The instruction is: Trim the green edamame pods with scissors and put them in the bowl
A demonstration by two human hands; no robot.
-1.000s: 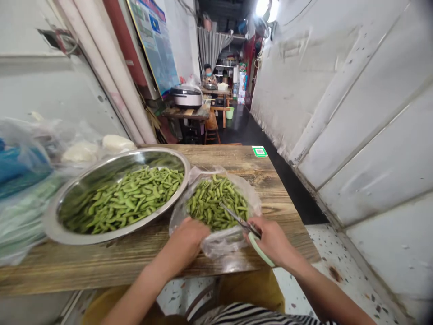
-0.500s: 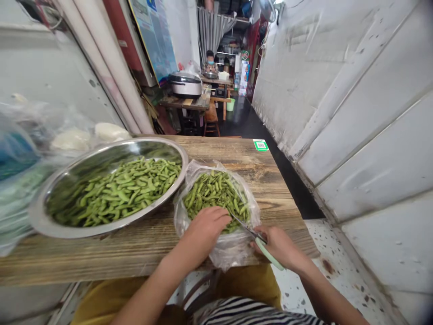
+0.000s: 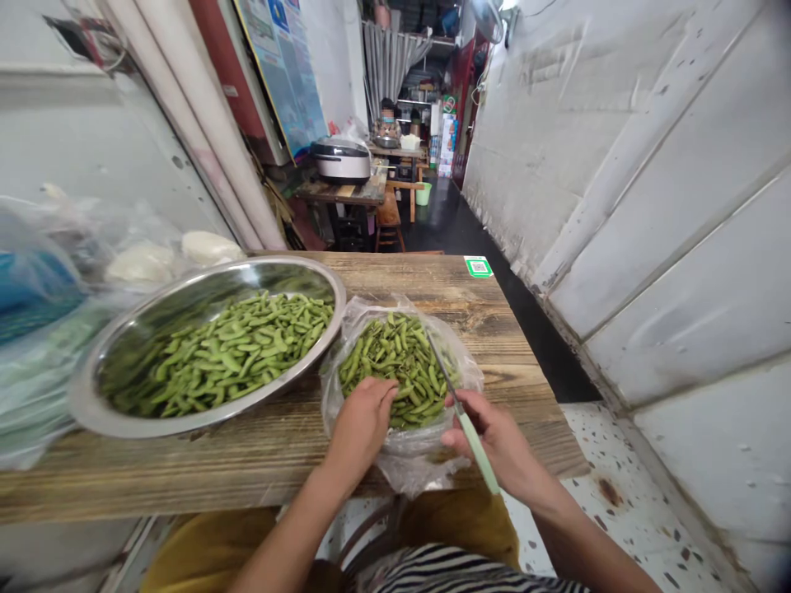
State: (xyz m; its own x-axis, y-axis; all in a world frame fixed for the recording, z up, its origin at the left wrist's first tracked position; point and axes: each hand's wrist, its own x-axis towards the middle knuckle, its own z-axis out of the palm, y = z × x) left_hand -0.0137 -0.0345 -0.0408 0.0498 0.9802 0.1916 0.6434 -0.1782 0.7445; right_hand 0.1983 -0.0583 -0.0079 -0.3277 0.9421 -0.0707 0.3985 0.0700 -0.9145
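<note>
Lower centre: right hand (image 3: 502,445) grips scissors (image 3: 475,445); left hand (image 3: 363,424) bunched at pods (image 3: 399,354), pinch we can't tell; slip leftward risks nick

The pods (image 3: 395,350) are green, the bowl (image 3: 86,403) silver, the scissors (image 3: 475,449) pale green and grey, the table (image 3: 507,354) brown with darker grain, the shirt (image 3: 470,570) striped black and white, the trousers (image 3: 461,523) mustard, the near floor (image 3: 581,436) white with dark specks.
</note>
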